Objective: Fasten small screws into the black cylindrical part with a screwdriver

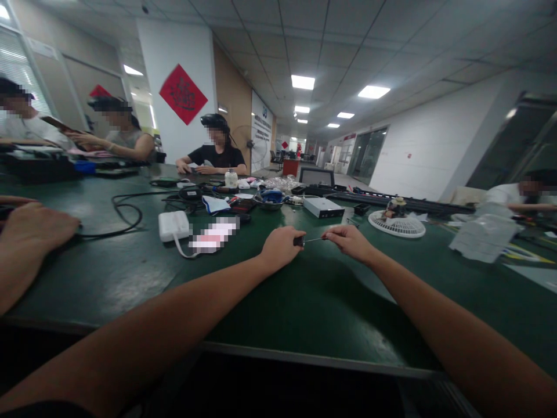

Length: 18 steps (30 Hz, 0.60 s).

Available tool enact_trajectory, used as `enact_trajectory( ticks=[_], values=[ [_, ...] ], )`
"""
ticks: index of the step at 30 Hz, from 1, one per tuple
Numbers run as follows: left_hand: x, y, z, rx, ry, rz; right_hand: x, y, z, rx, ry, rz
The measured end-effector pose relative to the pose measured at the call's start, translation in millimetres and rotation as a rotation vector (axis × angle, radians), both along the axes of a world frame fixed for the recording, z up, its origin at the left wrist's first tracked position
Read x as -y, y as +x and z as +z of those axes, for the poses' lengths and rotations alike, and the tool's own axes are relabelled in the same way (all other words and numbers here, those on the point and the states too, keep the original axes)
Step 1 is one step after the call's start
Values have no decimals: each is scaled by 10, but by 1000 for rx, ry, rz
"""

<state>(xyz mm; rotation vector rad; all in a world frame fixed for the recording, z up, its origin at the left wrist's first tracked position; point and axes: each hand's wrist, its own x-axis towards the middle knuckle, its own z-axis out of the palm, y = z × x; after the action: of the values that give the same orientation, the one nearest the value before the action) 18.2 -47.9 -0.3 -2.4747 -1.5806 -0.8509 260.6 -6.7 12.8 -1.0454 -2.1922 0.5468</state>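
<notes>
My left hand [281,247] grips the black handle of a small screwdriver [304,240] over the green table top [278,302]. The thin metal shaft points right, and my right hand [348,242] pinches its far end between the fingertips. The handle is partly hidden by my left fingers. Both hands hover close together just above the table, with nothing else in them. Beyond my left hand lie a white power adapter [174,226] and a pixelated pink item [213,235].
A silver box [324,208], a bowl of small parts [268,200], a white round fan base [397,226] and a looped black cable [126,217] stand on the table. A co-worker's hand [32,226] rests at far left. Other people sit along the table.
</notes>
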Motion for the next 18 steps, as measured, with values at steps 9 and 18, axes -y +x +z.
enact_trajectory(
  ticks=[9,18],
  values=[
    [-14,4,-23,-1,10,-21,52,-23,42,52,26,-7],
    [-12,5,-15,-4,29,-40,27,-14,40,68,37,-70]
  ],
)
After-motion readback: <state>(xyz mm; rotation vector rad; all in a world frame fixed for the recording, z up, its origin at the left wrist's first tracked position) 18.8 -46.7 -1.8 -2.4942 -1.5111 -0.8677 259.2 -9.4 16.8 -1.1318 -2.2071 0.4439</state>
